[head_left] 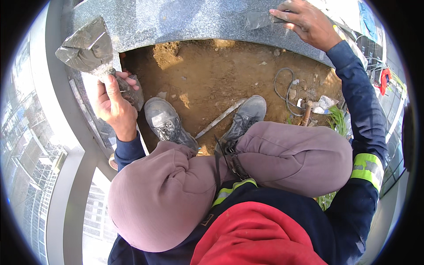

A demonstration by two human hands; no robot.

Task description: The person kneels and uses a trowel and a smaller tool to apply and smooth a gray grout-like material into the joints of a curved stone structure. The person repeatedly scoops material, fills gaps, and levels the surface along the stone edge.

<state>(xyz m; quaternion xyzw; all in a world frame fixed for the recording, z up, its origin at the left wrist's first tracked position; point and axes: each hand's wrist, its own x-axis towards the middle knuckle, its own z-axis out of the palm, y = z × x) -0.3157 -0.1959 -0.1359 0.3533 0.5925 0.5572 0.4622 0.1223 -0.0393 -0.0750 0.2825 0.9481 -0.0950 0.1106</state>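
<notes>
In my left hand (117,99), closed round its crusted handle, is a wide putty knife (88,46). Its broad blade points up and away and carries a dark grey, wet-looking paste. My right hand (307,22) grips a second putty knife (258,20) at the far right. That one's flat grey blade lies over the speckled granite slab (198,20), pointing left; whether it touches the stone I cannot tell. Between the slab and my boots lies bare brown soil (212,75).
A flat strip (221,118) lies on the soil between my boots. To the right are a looped grey cable (275,86), a hammer-like wooden handle (307,114) and green leaves (338,119). A grey metal frame (57,88) stands close at my left. Something red (385,81) hangs at far right.
</notes>
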